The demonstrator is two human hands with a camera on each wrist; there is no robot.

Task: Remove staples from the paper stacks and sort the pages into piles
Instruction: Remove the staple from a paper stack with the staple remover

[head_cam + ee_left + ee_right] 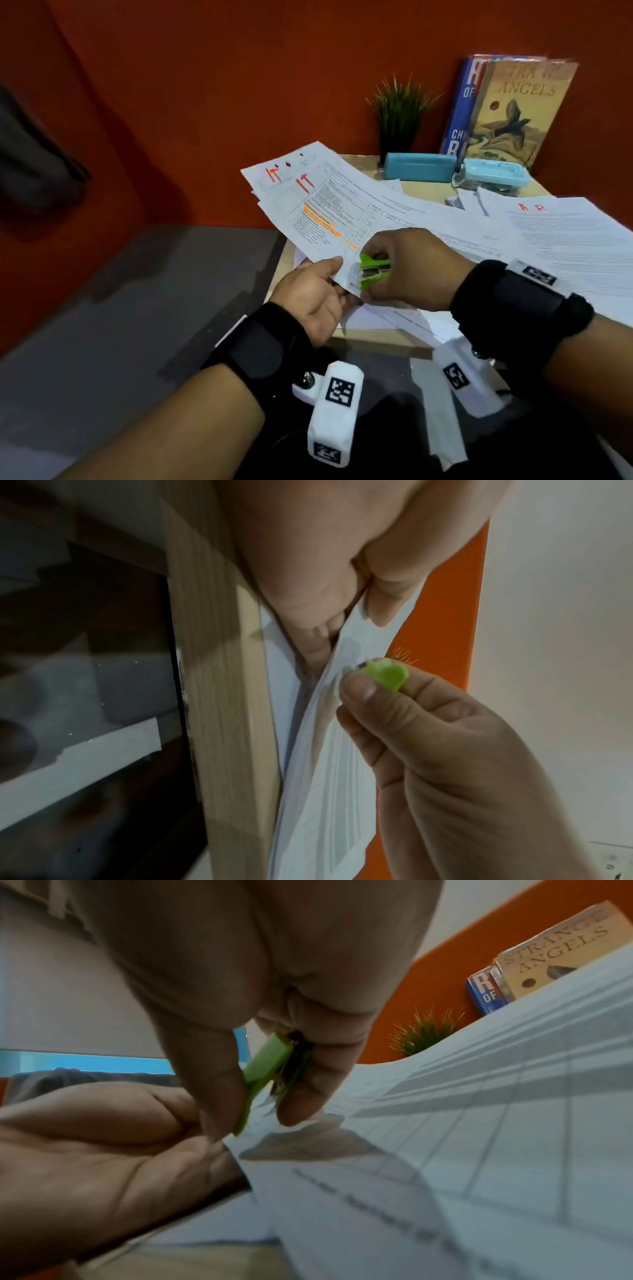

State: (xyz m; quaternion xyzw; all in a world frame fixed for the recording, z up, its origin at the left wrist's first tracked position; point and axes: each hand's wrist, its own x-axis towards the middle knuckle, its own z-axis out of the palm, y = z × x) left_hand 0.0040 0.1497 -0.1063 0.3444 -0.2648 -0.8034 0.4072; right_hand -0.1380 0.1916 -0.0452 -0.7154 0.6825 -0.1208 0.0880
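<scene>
My left hand (317, 293) pinches the near corner of a stapled paper stack (329, 212), thumb on top and fingers beneath, lifting it off the table. The stack's top page carries a printed table with orange highlights and red marks. My right hand (404, 270) squeezes a green staple remover (373, 270) whose metal claws bite the same corner beside my left thumb. In the left wrist view the staple remover (387, 673) touches the paper edge (329, 723). In the right wrist view the staple remover (263, 1077) sits between thumb and forefinger above the page (479, 1137). No staple is visible.
Loose pages (565, 246) cover the small wooden table (376, 342), one marked with red letters. At the back stand a potted plant (399, 113), two books (513, 109), a teal case (419, 166) and a light blue stapler (493, 174). Grey floor lies left of the table.
</scene>
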